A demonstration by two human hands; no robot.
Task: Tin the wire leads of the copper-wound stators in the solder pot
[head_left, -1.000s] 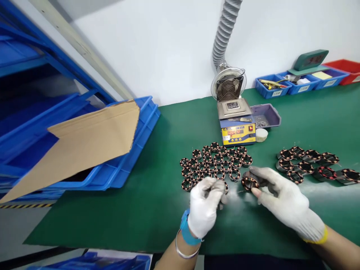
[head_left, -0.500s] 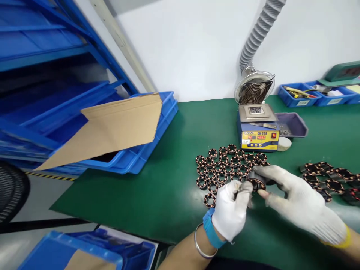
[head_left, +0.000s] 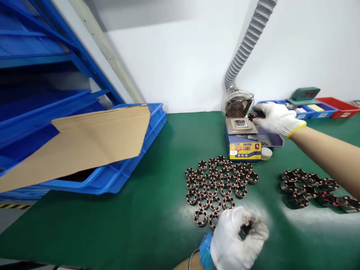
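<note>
My right hand, in a white knit glove with a yellow cuff, grips a motor stator, a ring with copper windings. It holds the stator just right of the metal top of a solder pot with a lit red display. My left hand, in a white glove with a blue wristband, is curled closed low over the green table. A dark gap shows between its fingers; what it holds, if anything, I cannot make out. Beside it stand several stators in a cluster, one partly hidden by the glove.
More stators stand at the right. Behind the solder pot rise a round fan guard and a grey duct hose. A purple tray, blue bins and a red bin line the back. Cardboard covers a blue crate.
My right hand has carried the stator from beside my left hand up and back to the solder pot. My left hand has come away and lower. The view has shifted slightly right.
</note>
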